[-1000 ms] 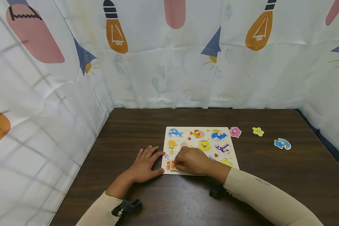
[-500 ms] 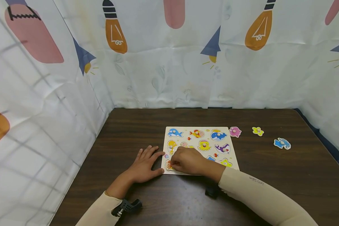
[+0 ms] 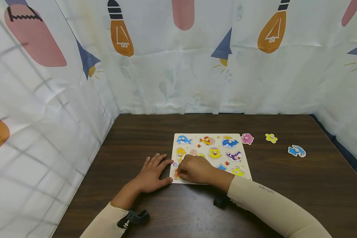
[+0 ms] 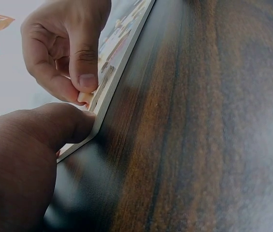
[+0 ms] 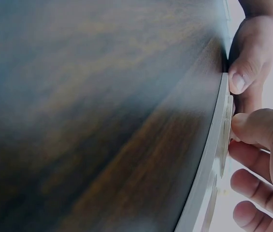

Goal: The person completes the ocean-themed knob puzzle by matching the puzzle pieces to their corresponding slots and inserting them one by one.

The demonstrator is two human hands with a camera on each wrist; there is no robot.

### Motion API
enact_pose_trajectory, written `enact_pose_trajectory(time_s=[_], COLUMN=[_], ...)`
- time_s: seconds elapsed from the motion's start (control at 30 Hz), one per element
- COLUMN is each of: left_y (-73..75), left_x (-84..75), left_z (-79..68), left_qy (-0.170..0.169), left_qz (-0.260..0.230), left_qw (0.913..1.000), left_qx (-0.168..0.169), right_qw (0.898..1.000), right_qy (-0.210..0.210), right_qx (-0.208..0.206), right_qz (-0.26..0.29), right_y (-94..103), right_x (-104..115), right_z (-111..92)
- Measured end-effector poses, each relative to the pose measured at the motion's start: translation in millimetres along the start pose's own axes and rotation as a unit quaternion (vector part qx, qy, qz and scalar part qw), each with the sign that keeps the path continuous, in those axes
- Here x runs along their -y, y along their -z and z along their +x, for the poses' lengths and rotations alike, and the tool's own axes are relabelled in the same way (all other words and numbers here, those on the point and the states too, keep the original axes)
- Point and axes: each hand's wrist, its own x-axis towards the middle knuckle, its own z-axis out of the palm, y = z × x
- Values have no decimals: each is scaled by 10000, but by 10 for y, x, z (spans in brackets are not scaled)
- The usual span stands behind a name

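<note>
The white peg puzzle board (image 3: 202,136), printed with sea animals, lies flat on the table. My right hand (image 3: 194,169) is over its near left corner, thumb and index finger pinching the small knob (image 4: 84,97) of an orange crab puzzle piece (image 3: 176,174). Most of that piece is hidden under the hand, and it sits close over the board. My left hand (image 3: 152,175) rests with spread fingers at the board's left edge; its thumb presses the near left corner in the left wrist view. Octopus (image 3: 215,153) and whale (image 3: 229,143) pieces with knobs show on the board.
Loose pieces lie right of the board: a pink one (image 3: 247,138) at its edge, a yellow flower-like one (image 3: 271,138) and a blue one (image 3: 297,151). A patterned white curtain (image 3: 178,82) hangs behind the dark wooden table (image 3: 137,132).
My right hand has shifted slightly left with the crab piece, covering more of the board's near left corner. My left hand has stayed in place.
</note>
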Motion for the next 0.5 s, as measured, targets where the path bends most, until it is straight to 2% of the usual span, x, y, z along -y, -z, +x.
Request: enact_pose_trajectory(time_s=[0.2, 0.5], left_y=[-9, -2], left_x=[11, 7], left_z=[-3, 10], left_qy=[-44, 16], left_qz=[10, 68], left_qw=[10000, 9999], left_qx=[-42, 109], right_qw=[9999, 9998], right_qy=[-85, -157], right_qx=[75, 124], right_qz=[4, -3], right_y=[-7, -4], right_x=[-1, -12], right_z=[14, 7])
